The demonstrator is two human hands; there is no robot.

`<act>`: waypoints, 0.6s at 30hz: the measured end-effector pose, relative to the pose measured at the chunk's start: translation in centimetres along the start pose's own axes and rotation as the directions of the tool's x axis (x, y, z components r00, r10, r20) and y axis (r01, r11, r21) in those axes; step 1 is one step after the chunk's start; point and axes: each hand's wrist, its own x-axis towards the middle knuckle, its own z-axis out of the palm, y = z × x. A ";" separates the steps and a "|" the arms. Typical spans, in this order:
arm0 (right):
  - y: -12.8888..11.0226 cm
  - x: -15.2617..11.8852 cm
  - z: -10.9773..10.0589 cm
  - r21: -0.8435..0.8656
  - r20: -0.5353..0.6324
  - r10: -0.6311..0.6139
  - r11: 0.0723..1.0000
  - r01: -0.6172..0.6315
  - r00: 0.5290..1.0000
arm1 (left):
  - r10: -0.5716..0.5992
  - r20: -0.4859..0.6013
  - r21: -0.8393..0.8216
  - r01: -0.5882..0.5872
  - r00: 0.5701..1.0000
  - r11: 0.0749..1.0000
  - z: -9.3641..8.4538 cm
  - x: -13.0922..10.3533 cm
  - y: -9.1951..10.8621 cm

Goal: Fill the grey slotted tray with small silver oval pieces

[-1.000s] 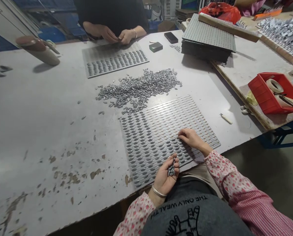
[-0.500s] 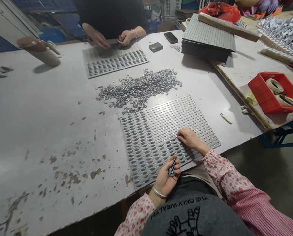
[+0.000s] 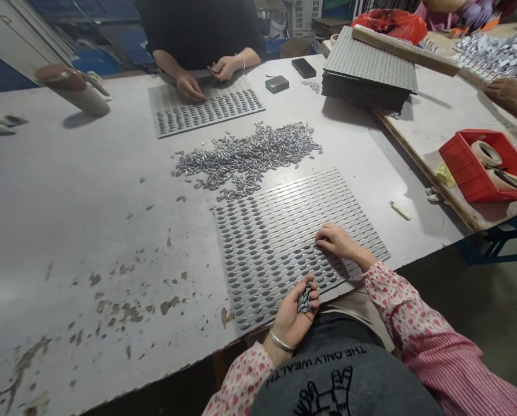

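Note:
My left hand (image 3: 294, 312), palm up near the table's front edge, is closed round a small heap of grey, pointed oval metal pieces (image 3: 305, 299). My right hand (image 3: 334, 239) rests over the slotted grey tray (image 3: 302, 202), its fingertips pinched together at one of the slots; whatever they hold is too small to make out. Rows of oval pieces fill the tray's left side and the strip nearest me, while the upper right slots are bare. Just beyond the tray lies a loose pile of the same pieces (image 3: 250, 156).
Across the table a co-worker's hands (image 3: 191, 86) work over a similar tray (image 3: 167, 124). A stack of trays (image 3: 366, 75), a phone (image 3: 304, 67) and a small box (image 3: 277, 84) stand at the back. To the right are a yellowish pointed tool (image 3: 400, 211) and a red bin (image 3: 471, 173).
My right hand has shifted very slightly over the tray; my left hand stays put. The co-worker's hand across the table has moved down onto their tray. Another hand at the far right reaches further in.

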 end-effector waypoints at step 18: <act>-0.2 1.6 0.0 -0.079 0.074 0.132 0.989 -0.126 0.989 | -0.017 0.016 -0.006 0.017 1.000 1.000 -0.2 0.1 -0.1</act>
